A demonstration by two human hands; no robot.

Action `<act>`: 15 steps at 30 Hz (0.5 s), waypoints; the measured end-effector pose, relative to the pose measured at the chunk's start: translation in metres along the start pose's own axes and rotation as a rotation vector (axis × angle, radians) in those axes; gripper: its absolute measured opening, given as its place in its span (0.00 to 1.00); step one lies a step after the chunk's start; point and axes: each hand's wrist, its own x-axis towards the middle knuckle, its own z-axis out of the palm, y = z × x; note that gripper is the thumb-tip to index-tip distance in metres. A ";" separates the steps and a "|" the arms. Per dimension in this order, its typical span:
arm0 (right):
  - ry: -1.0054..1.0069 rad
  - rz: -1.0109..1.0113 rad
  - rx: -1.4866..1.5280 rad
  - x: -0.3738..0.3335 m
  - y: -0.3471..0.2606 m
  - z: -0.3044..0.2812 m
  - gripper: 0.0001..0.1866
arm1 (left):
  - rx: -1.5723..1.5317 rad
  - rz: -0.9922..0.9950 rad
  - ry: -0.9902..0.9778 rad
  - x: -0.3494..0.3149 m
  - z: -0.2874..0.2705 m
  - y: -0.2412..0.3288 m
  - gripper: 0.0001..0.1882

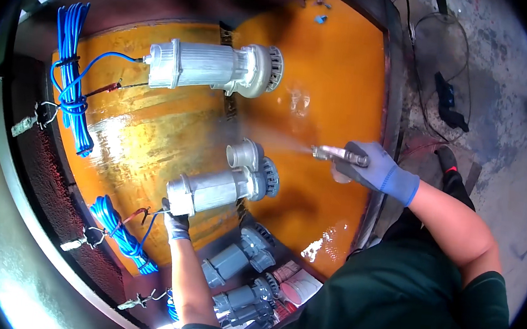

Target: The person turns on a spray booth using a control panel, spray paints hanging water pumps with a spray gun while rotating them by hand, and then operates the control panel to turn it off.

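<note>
My right hand, in a grey-blue work glove, is closed around a metal spray gun. A pale mist fans out leftward from its nozzle, above the pump in the middle. That submersible pump has a ribbed silver body, a round outlet, and darker grey at its slotted end. My gloved left hand grips its cable end from below; the fingers are partly hidden. Beyond it hangs a second silver pump, apart from both hands. A coiled blue cable lies beside the held pump's cable end.
Another blue cable coil hangs by the far pump. Wire hooks line the frame at left. Grey pumps and a paint bucket stand near my body. Orange-coated panels lie behind the pumps. A hose trails along the floor at right.
</note>
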 end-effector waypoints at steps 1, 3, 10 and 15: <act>-0.052 0.040 -0.104 -0.005 -0.002 -0.004 0.13 | -0.067 0.011 0.035 -0.007 0.016 0.002 0.21; -0.161 -0.098 -0.110 -0.003 -0.011 0.006 0.12 | 0.007 0.078 0.106 -0.030 -0.072 0.029 0.23; -0.011 -0.001 -0.048 -0.004 0.002 -0.007 0.13 | 0.184 0.170 0.670 -0.062 0.003 0.014 0.42; -0.286 -0.090 -0.401 -0.009 0.000 -0.019 0.16 | 0.291 0.087 0.598 -0.062 0.041 0.022 0.41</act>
